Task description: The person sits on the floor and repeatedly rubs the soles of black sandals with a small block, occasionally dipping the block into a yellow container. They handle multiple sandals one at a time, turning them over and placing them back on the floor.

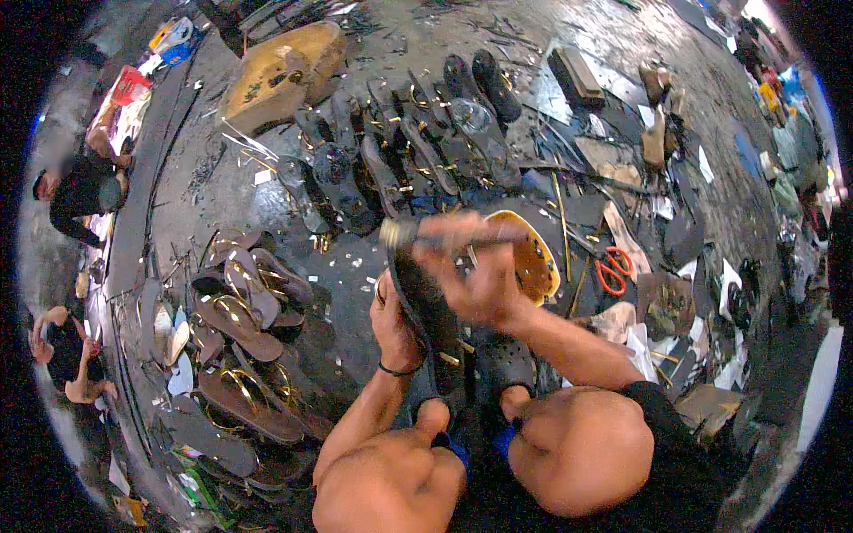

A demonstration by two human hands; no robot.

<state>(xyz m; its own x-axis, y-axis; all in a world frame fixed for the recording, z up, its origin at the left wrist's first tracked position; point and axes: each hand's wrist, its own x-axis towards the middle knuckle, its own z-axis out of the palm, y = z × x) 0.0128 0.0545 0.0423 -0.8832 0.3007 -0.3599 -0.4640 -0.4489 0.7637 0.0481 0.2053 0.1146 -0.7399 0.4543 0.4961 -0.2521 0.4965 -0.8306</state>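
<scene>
The sole (408, 293) is dark — long, slightly curved.

From where I stand, the floor (395, 53) is smudged grey, flecked with white scraps (705, 163). Gold-strapped, dark brown sandals (242, 325) gleam at left. Upper left, there's a mustard-yellow tray (311, 51); right of centre, a smaller pale-rimmed amber tray (544, 282). Beside that, bright orange-red-handled scissors (613, 270). Mid-frame, the sole (415, 298) is nearly black, the wristband (396, 369) plain black, and the blurred tool (402, 234) dark with a brassy end.
</scene>
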